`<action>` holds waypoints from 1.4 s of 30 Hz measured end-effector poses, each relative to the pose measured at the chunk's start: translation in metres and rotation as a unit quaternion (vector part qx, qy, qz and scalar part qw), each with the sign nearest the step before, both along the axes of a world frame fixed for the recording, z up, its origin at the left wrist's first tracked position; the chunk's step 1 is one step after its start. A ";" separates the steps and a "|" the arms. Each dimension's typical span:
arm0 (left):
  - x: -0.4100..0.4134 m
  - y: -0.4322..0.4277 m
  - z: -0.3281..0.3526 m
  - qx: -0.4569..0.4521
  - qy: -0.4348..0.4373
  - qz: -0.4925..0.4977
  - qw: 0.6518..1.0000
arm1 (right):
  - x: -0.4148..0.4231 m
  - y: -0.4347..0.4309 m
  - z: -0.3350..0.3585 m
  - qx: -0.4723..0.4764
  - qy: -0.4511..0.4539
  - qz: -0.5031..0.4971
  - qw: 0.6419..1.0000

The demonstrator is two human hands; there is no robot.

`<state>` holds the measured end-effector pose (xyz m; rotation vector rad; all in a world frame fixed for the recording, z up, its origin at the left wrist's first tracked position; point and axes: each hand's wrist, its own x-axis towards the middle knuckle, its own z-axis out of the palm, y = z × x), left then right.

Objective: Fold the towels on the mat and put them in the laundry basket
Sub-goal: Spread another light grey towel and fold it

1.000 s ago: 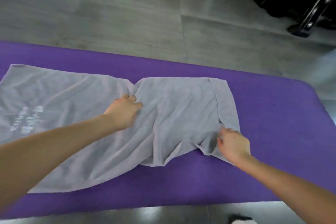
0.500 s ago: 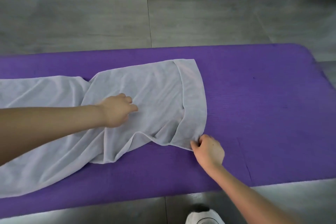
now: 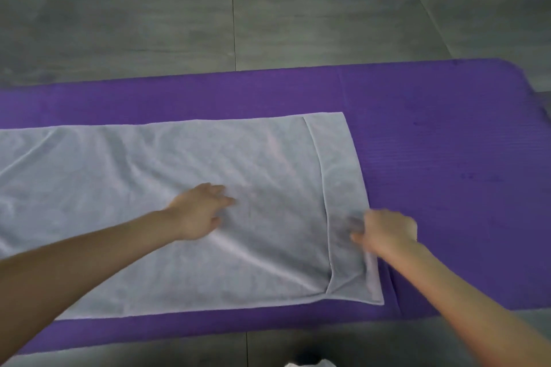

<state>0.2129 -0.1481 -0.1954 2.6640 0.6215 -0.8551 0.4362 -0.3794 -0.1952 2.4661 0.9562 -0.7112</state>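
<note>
A pale grey towel (image 3: 143, 176) lies spread along a purple mat (image 3: 447, 158), which sits on a floor (image 3: 298, 9) of grey tiles. The towel runs off the picture's left edge and ends at the right well short of the mat's rounded corner, so a broad patch of bare purple shows beyond it. A band of mat shows along the towel's far side, and a narrower one along its near side.

Close to the towel's right end, a hemmed edge crosses it from the far side to the near side. This looks like an upper layer stopping short, with a narrow strip of cloth left beyond it. At the near corner that edge turns inward, and the cloth looks slightly lifted. Soft creases fan across the middle of the towel, more of them toward the left.

Both bare arms reach in from the near side. The left hand (image 3: 199, 211) lies palm down on the middle of the towel, fingers stretched out and slightly apart — it presses the cloth and grips nothing. The right hand (image 3: 387, 232) is on the narrow strip at the right end, just beside the hemmed edge, with its fingers curled. It is blurred, so I cannot tell whether it pinches the cloth or only rests on it.
</note>
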 end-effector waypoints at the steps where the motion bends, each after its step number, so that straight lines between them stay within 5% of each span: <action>1: 0.003 0.008 -0.003 0.008 -0.015 0.020 1.000 | 0.012 0.015 0.000 0.041 -0.033 -0.014 0.999; 7: 0.039 0.053 -0.025 0.072 -0.049 0.088 0.992 | 0.093 0.110 -0.033 0.295 -0.076 -0.109 0.946; 13: 0.071 0.062 -0.058 0.069 -0.041 0.106 0.991 | 0.146 0.169 -0.058 0.291 -0.035 -0.051 0.955; 18: 0.092 0.087 -0.067 0.092 -0.047 0.098 0.990 | 0.171 0.183 -0.058 0.338 -0.136 -0.015 0.931; 24: 0.108 0.076 -0.064 0.125 -0.047 0.113 0.985 | 0.127 0.155 -0.056 0.396 -0.156 -0.008 0.905; 29: 0.098 -0.007 -0.061 0.114 -0.210 -0.052 0.970 | 0.049 0.093 -0.058 0.347 -0.143 0.060 0.925; 34: 0.080 -0.092 -0.068 0.028 -0.233 -0.220 0.947 | 0.028 0.088 -0.057 0.309 -0.162 0.043 0.936; 42: 0.071 -0.108 -0.073 0.030 -0.282 -0.276 0.919 | 0.022 0.087 -0.059 0.319 -0.022 0.001 0.947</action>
